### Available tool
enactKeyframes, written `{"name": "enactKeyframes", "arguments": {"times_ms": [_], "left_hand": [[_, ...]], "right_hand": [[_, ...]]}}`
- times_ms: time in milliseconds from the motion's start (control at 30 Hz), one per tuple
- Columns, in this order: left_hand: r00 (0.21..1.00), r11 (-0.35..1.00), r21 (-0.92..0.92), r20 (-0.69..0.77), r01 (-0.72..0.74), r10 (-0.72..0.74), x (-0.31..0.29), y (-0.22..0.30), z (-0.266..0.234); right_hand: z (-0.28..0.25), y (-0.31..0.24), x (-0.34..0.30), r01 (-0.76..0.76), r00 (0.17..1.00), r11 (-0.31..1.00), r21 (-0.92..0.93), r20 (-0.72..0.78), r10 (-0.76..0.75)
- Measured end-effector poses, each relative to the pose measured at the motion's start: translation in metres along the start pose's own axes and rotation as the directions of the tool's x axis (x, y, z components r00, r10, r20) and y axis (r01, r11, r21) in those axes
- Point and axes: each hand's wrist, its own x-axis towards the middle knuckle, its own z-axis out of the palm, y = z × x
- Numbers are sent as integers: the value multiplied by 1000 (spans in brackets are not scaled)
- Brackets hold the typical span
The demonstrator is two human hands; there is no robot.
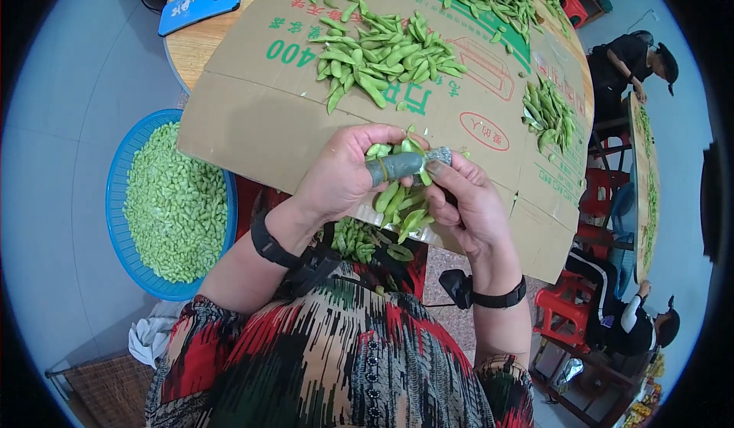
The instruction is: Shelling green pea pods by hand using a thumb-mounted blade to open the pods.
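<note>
Green bean pods (401,202) are bunched in my left hand (344,175), closed around them over my lap, while my right hand (466,206) pinches one, and I think some could slip down and miss the blue basket (122,160).

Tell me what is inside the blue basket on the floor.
The blue basket is heaped with pale green shelled beans, filling it nearly to the rim. Its bottom is covered by the beans, and its lower right edge is hidden behind the person's left arm.
</note>
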Motion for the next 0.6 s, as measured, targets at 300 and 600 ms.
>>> {"name": "enactKeyframes", "arguments": {"times_ms": [300, 600], "left_hand": [[931, 587, 772, 17, -244, 363, 2, 2, 7], [836, 455, 776, 162, -436, 524, 5, 7, -7]], "right_hand": [[4, 3, 16, 317, 856, 647, -693, -85, -511], [-5, -2, 19, 84, 995, 994, 73, 50, -88]]}}
